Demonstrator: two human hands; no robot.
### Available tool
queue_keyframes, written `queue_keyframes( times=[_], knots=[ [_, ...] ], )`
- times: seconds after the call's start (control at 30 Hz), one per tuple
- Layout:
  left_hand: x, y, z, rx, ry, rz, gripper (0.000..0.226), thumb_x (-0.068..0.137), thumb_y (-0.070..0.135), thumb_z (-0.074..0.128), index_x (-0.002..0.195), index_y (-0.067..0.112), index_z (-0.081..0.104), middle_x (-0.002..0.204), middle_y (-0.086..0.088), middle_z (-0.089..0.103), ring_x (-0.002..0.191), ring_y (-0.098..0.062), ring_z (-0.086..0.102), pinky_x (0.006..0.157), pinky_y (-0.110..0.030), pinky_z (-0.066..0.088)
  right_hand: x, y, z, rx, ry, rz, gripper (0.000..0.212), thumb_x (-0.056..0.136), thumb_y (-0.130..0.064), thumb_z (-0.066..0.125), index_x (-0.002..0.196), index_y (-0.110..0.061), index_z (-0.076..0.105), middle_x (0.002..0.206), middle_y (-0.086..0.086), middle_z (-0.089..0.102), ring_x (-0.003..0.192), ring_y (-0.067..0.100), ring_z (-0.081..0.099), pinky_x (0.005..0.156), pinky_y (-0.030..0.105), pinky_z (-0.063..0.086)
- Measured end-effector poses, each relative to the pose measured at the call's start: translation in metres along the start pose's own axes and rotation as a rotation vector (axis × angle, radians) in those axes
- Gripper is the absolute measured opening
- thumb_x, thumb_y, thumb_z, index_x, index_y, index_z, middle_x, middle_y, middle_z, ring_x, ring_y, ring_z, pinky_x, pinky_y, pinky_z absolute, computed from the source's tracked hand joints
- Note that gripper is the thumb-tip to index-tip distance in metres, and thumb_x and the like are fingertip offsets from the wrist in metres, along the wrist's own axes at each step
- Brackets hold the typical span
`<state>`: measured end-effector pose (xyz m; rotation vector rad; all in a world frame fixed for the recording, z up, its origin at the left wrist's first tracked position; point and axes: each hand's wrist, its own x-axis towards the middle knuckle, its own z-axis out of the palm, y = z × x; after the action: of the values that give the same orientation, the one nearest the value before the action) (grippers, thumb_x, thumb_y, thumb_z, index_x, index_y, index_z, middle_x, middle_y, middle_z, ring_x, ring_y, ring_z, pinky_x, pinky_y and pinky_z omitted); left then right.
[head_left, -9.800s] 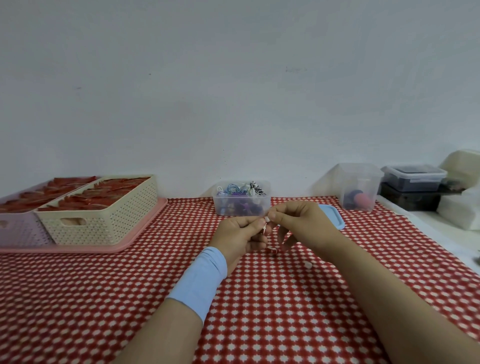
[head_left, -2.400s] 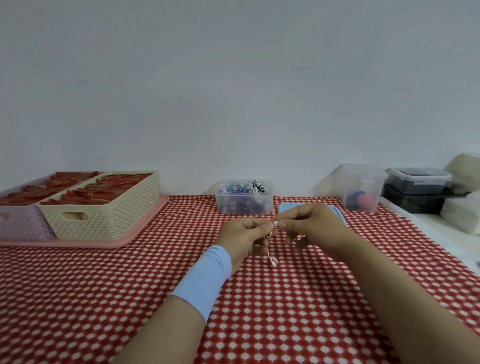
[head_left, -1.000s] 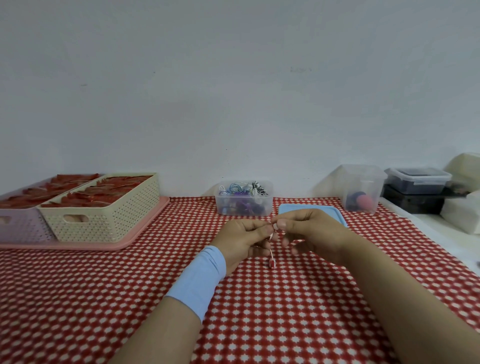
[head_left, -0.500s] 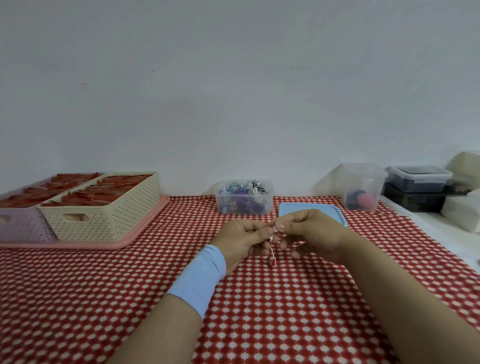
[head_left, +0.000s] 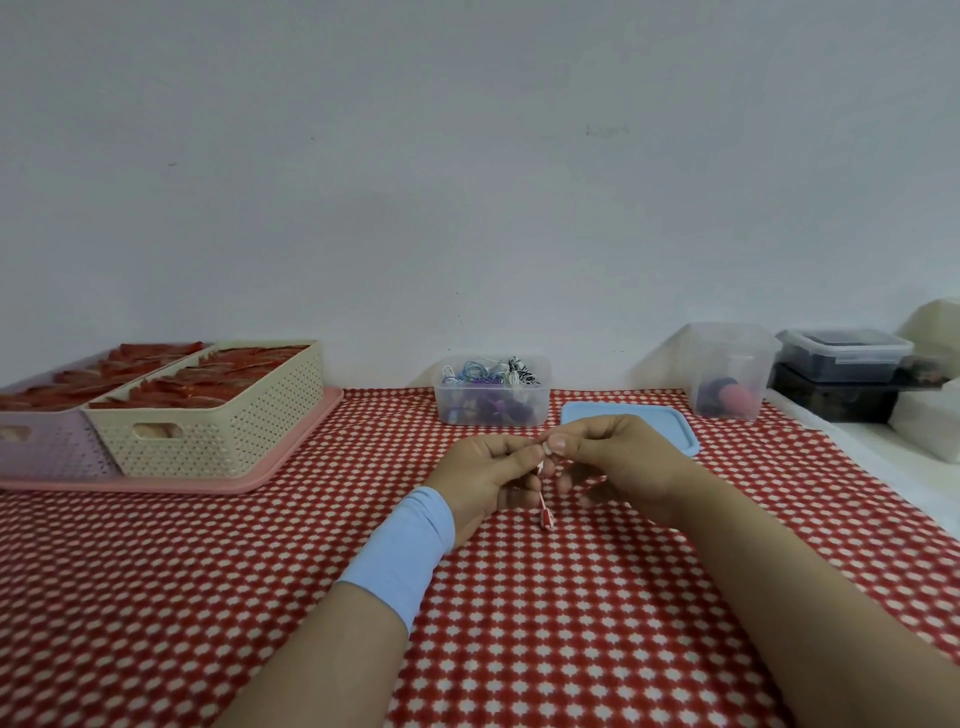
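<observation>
Head view: left hand (head_left: 485, 475) and right hand (head_left: 618, 462) meet fingertip to fingertip above the checked tablecloth (head_left: 571, 623), both pinching the top of a small red-and-white strip (head_left: 544, 506) that hangs down between them, lower end near the cloth. Too small to identify. Blue wristband (head_left: 400, 551) on left wrist. Behind the hands: blue lid (head_left: 670, 421), clear tub of hair ties (head_left: 492, 389). Far left: cream basket (head_left: 218, 415) on pink tray (head_left: 291, 452).
</observation>
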<state>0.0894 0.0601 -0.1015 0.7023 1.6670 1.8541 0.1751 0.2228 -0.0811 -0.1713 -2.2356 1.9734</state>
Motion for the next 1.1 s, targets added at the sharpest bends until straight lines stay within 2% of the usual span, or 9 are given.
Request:
queue_keyframes(
  times=[0.1,0.23,0.33,0.43,0.57,0.7,0.9,0.97,1.1],
  knots=[
    [0.003,0.002,0.001,-0.021,0.063,0.021,0.016,0.094,0.011,0.062,0.106,0.006,0.071,0.086,-0.006,0.071,0.065,-0.011,0.062,0.058,-0.023,0.055,0.002,0.000,-0.001,0.030,0.087,-0.044,0.016,0.095,-0.020,0.066,0.105,-0.015,0.077,0.088,0.003,0.076,0.060,0.013,0.064,0.051,0.024,0.049],
    [0.003,0.004,-0.005,-0.071,0.141,0.050,0.019,0.091,0.007,0.066,0.109,0.001,0.067,0.092,-0.010,0.073,0.070,-0.014,0.066,0.060,-0.024,0.056,0.003,0.004,-0.004,-0.232,0.170,-0.076,0.014,0.097,-0.019,0.066,0.098,-0.011,0.077,0.076,-0.004,0.071,0.053,0.007,0.061,0.047,0.017,0.045],
    [0.001,0.008,-0.011,-0.105,0.191,0.101,0.022,0.088,0.002,0.068,0.109,0.004,0.064,0.094,-0.014,0.071,0.073,-0.017,0.068,0.061,-0.026,0.058,0.004,0.006,-0.002,-0.431,0.107,-0.071,0.012,0.092,-0.023,0.072,0.086,-0.014,0.078,0.067,-0.011,0.070,0.059,0.004,0.061,0.061,0.016,0.051],
    [0.003,0.010,-0.019,-0.087,0.198,0.154,0.031,0.087,0.000,0.068,0.115,0.014,0.065,0.097,-0.010,0.072,0.079,-0.019,0.070,0.067,-0.030,0.059,0.004,0.003,0.002,-0.622,-0.039,-0.022,0.013,0.080,-0.040,0.081,0.083,-0.027,0.081,0.082,-0.015,0.076,0.080,0.000,0.068,0.079,0.018,0.052],
    [0.001,0.012,-0.026,-0.035,0.178,0.165,0.035,0.088,-0.002,0.066,0.118,0.016,0.068,0.089,-0.004,0.071,0.081,-0.015,0.069,0.070,-0.027,0.059,0.004,0.003,0.008,-0.822,-0.092,0.019,0.020,0.071,-0.047,0.087,0.083,-0.032,0.081,0.083,-0.017,0.075,0.082,-0.001,0.068,0.080,0.022,0.055],
    [-0.003,0.013,-0.030,0.026,0.208,0.161,0.026,0.085,-0.004,0.069,0.104,0.012,0.072,0.086,-0.006,0.072,0.080,-0.015,0.072,0.069,-0.027,0.059,0.004,0.003,0.006,-0.836,-0.066,-0.028,0.012,0.077,-0.037,0.085,0.087,-0.032,0.080,0.086,-0.017,0.075,0.083,-0.003,0.067,0.078,0.017,0.053],
    [-0.002,0.009,-0.029,0.237,0.222,0.156,0.028,0.080,-0.005,0.074,0.105,0.005,0.067,0.088,-0.015,0.074,0.076,-0.024,0.074,0.068,-0.033,0.061,0.006,0.007,0.000,-0.913,-0.025,-0.079,0.008,0.083,-0.032,0.078,0.089,-0.037,0.075,0.096,-0.018,0.072,0.090,0.000,0.064,0.083,0.020,0.051],
    [-0.002,0.007,-0.027,0.291,0.213,0.167,0.031,0.080,-0.004,0.075,0.106,0.010,0.069,0.087,-0.014,0.074,0.075,-0.025,0.074,0.066,-0.030,0.061,0.007,0.008,0.000,-0.946,-0.010,-0.108,0.012,0.084,-0.028,0.077,0.090,-0.037,0.072,0.096,-0.016,0.071,0.090,0.003,0.064,0.084,0.021,0.051],
    [-0.001,0.005,-0.024,0.314,0.226,0.170,0.031,0.078,-0.006,0.075,0.100,0.015,0.074,0.086,-0.009,0.076,0.076,-0.022,0.075,0.065,-0.028,0.061,0.007,0.008,-0.001,-0.976,0.019,-0.056,0.030,0.081,-0.034,0.080,0.110,-0.031,0.074,0.103,-0.014,0.071,0.094,0.004,0.064,0.090,0.023,0.052]
  ],
)
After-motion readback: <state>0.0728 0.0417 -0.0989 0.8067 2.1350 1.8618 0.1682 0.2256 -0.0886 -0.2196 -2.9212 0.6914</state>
